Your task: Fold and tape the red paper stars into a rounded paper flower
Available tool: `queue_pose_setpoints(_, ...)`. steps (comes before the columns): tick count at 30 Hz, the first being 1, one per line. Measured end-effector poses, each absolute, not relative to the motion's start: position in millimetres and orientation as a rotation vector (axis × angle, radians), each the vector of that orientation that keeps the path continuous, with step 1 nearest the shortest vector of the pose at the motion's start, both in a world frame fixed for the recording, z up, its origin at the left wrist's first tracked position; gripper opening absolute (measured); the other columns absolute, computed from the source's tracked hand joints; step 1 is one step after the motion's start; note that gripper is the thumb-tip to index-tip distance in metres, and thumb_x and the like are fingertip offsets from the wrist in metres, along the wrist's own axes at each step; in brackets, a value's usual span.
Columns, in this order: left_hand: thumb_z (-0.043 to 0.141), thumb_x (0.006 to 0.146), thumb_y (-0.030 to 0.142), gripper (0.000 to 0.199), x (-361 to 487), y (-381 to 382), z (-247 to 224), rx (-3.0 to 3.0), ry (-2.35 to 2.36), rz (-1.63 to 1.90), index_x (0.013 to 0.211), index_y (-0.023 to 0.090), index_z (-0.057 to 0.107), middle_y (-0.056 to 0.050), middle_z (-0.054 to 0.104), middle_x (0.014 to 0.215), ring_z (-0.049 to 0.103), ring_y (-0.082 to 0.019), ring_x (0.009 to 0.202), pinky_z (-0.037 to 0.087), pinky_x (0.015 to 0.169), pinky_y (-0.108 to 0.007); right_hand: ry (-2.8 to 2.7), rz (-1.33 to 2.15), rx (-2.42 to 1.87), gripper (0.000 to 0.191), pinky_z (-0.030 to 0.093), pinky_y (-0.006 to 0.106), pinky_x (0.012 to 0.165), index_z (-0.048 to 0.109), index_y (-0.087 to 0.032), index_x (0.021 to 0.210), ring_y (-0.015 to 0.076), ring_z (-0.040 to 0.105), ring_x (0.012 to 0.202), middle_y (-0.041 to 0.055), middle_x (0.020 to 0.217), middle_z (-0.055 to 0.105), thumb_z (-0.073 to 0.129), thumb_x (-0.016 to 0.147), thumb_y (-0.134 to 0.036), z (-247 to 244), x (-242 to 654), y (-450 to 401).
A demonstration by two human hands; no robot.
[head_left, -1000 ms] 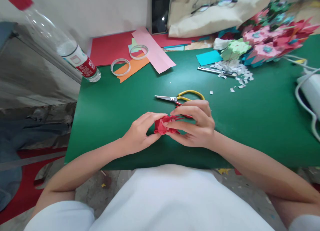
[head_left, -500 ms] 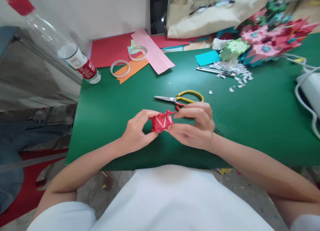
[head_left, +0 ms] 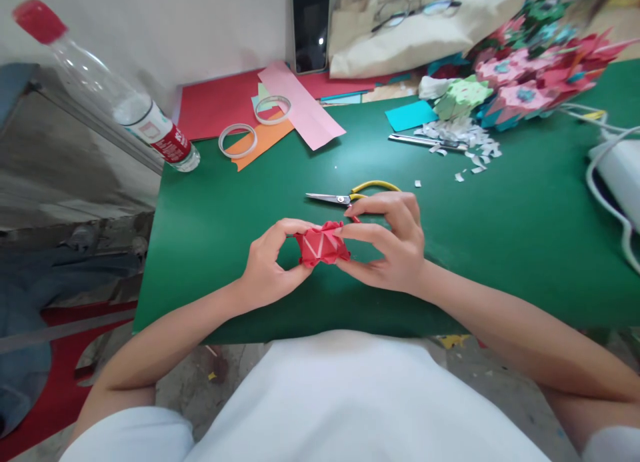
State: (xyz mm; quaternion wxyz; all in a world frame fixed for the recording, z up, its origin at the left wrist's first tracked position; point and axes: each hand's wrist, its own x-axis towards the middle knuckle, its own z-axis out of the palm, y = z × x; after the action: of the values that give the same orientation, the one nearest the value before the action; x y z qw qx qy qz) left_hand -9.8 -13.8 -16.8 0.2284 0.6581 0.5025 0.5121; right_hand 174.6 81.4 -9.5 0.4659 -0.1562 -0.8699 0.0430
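Observation:
A small folded red paper piece (head_left: 321, 245) with pale zigzag lines is held above the green table, near its front edge. My left hand (head_left: 273, 265) grips its left end between thumb and fingers. On the right side, the thumb and a finger of my right hand (head_left: 387, 245) pinch the same piece, while another finger is raised above it. Just behind lie scissors (head_left: 341, 199) with yellow and red handles, the blades pointing left. My right hand partly covers those handles.
Two tape rolls, coloured paper (head_left: 300, 105) and a clear bottle (head_left: 150, 125) stand or lie at the back left. Behind to the right are a cutter (head_left: 425, 141), white scraps, paper flowers (head_left: 520, 89) and a bag with glasses. A white device with a cable (head_left: 620, 172) sits at far right.
The fingers of my right hand have shifted on the red piece, one lifting away from its top. More of the piece's right end now shows. The whole view has moved slightly.

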Motion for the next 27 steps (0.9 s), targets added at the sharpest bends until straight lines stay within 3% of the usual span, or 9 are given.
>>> queue_pose_setpoints(6, 0.068, 0.076, 0.013, 0.034, -10.3, -14.2, -17.8, 1.848, 1.386, 1.398, 0.106, 0.021, 0.056, -0.006, 0.069, 0.105, 0.066, -0.017, 0.099, 0.055, 0.087, -0.030, -2.154, 0.069, -0.333, 0.021, 0.045, 0.038, 0.078, 0.065, -0.028, 0.095, 0.0197, 0.055, 0.087, 0.0038, 0.101, 0.061, 0.072, 0.076, -0.035, -8.1, 175.4, 84.0)
queue_pose_setpoints(12, 0.069, 0.076, 0.013, 0.034, -9.2, -15.0, -19.3, 1.828, 1.377, 1.388, 0.107, 0.020, 0.056, -0.006, 0.069, 0.106, 0.067, -0.017, 0.100, 0.055, 0.088, -0.031, -2.077, 0.047, -0.276, 0.009, 0.046, 0.034, 0.074, 0.066, -0.029, 0.082, 0.0183, 0.056, 0.086, 0.0008, 0.086, 0.064, 0.073, 0.078, -0.035, -7.6, 176.0, 85.0)
queue_pose_setpoints(22, 0.069, 0.077, 0.013, 0.033, -10.7, -15.0, -15.9, 1.840, 1.366, 1.408, 0.106, 0.020, 0.056, -0.007, 0.069, 0.107, 0.066, -0.018, 0.101, 0.055, 0.088, -0.032, -2.097, -0.006, -0.317, 0.008, 0.047, 0.033, 0.072, 0.067, -0.034, 0.088, 0.0169, 0.057, 0.084, -0.0011, 0.087, 0.066, 0.068, 0.082, -0.039, -11.0, 177.1, 83.7)
queue_pose_setpoints(27, 0.070, 0.077, 0.015, 0.034, -11.1, -14.1, -17.5, 1.820, 1.345, 1.450, 0.107, 0.021, 0.054, -0.006, 0.067, 0.107, 0.065, -0.017, 0.101, 0.054, 0.090, -0.031, -2.044, -0.025, -0.251, 0.012, 0.047, 0.033, 0.068, 0.062, -0.030, 0.086, 0.0171, 0.056, 0.078, 0.0005, 0.086, 0.063, 0.071, 0.078, -0.028, -9.0, 174.6, 83.5)
